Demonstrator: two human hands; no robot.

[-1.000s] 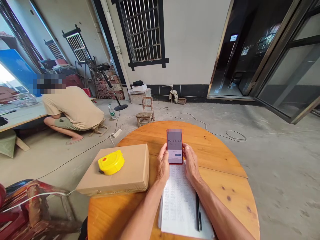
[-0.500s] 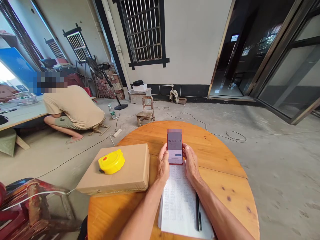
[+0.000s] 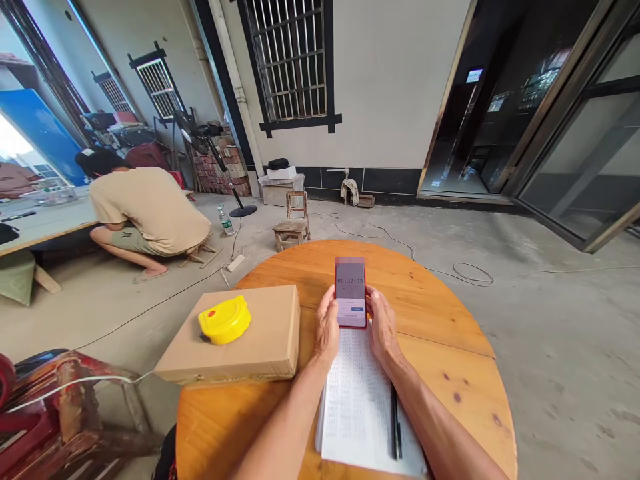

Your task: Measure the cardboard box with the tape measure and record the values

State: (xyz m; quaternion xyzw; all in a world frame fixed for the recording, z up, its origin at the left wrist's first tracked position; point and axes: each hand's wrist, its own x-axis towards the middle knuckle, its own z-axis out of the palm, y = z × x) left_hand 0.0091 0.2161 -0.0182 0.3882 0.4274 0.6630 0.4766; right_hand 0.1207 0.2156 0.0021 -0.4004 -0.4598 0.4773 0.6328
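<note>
A red-edged smartphone (image 3: 351, 293) stands upright between my two hands, its lit screen showing a timer at 00:32:33. My left hand (image 3: 327, 327) is closed on the phone's left edge, and my right hand (image 3: 383, 325) grips the right edge. Under my wrists lie printed sheets of paper (image 3: 357, 407), with a black pen (image 3: 396, 423) along their right side next to my right forearm. To the left, a yellow tape measure (image 3: 225, 320) rests on a closed cardboard box (image 3: 270, 333).
Everything stands on a round wooden table (image 3: 450, 373). Beyond it are a small wooden chair (image 3: 293, 227), a standing fan (image 3: 220, 167) and cables on the floor. At left, a person (image 3: 150, 207) crouches on a low stool beside another table (image 3: 60, 217). A worn red chair (image 3: 75, 400) is near left.
The view has shifted very slightly. My hands keep the same hold on the phone, and its timer reading is unchanged.
</note>
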